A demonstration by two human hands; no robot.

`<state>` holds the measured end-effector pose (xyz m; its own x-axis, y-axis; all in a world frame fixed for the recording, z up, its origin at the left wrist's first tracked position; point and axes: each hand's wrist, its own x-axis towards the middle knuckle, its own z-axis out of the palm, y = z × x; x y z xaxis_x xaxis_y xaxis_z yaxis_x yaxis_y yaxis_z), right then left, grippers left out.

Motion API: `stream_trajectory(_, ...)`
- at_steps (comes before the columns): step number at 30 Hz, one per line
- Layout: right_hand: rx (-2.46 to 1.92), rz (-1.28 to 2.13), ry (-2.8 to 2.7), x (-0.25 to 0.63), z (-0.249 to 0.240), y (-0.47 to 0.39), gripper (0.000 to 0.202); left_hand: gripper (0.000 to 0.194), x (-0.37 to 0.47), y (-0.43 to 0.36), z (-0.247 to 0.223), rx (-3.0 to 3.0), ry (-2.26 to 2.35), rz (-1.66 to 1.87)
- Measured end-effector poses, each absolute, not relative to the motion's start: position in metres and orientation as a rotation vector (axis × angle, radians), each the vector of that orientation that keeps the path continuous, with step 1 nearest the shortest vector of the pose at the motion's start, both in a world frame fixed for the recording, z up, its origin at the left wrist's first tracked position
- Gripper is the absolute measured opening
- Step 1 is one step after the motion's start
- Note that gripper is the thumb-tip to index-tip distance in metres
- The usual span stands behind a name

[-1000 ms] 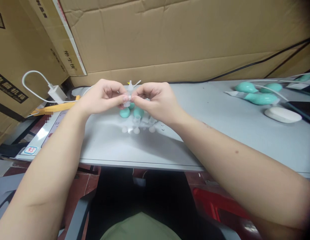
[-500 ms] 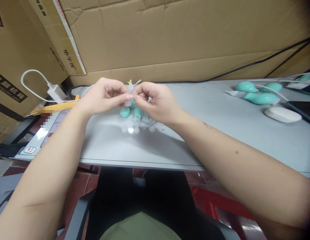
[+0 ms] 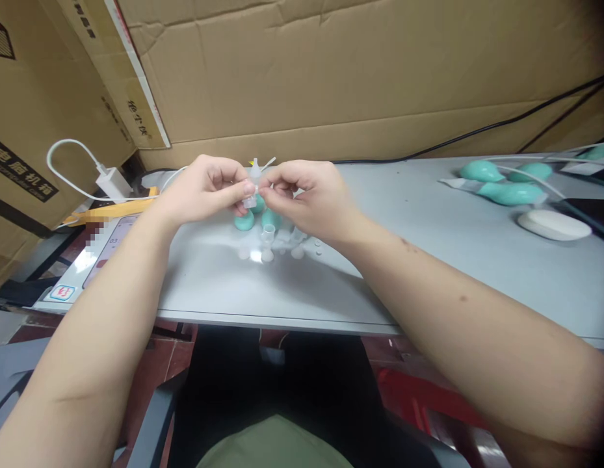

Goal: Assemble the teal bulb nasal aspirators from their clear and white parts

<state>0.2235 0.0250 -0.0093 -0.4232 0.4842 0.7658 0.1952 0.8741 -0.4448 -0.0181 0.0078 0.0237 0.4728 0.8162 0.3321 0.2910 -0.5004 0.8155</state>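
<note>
Head-camera view; clock bearings taken from the held piece. I have the translucent nozzle piece (image 3: 255,170) just above the desk (image 3: 419,227), upright, narrow tip toward 12. Left hand (image 3: 204,192), on its 9 o'clock side: fingers grasping the piece between thumb and forefinger. Right hand (image 3: 309,198), on its 3 o'clock side: thumb and forefinger drawn together against the piece; I cannot tell whether they grip it or something small. A thin white stick (image 3: 270,163) slants up at 1 o'clock, near the right forefinger.

Near 6 o'clock, partly hidden: teal bulbs (image 3: 244,220). Between 5 and 6, a small clear cup (image 3: 268,233), then pale discs (image 3: 297,251). Well apart: more teal bulbs (image 3: 511,194) and a white rounded object (image 3: 555,225) toward 3; white charger (image 3: 114,184) toward 9; phone (image 3: 117,237) toward 8.
</note>
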Motion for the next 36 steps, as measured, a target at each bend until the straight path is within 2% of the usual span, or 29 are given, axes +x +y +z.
stream_trajectory(5,-0.463,0.306,-2.009,0.225,-0.011,0.026,0.018,0.037,-0.016,0.009,0.023,2.002,0.916,0.951)
stream_trajectory(13,-0.384,0.305,-1.996,0.227,-0.015,0.032,0.016,0.054,-0.011,0.008,0.022,1.943,0.928,1.026)
stream_trajectory(21,-0.493,0.464,-2.044,0.227,-0.016,0.031,0.014,0.048,-0.009,0.008,0.021,1.927,0.912,1.004)
stream_trajectory(31,-0.360,0.362,-2.129,0.224,-0.017,0.037,0.022,0.047,-0.009,0.006,0.022,1.940,0.897,0.976)
stream_trajectory(36,-0.394,0.487,-2.176,0.226,-0.011,0.032,0.023,0.048,-0.015,0.007,0.022,1.957,0.899,0.914)
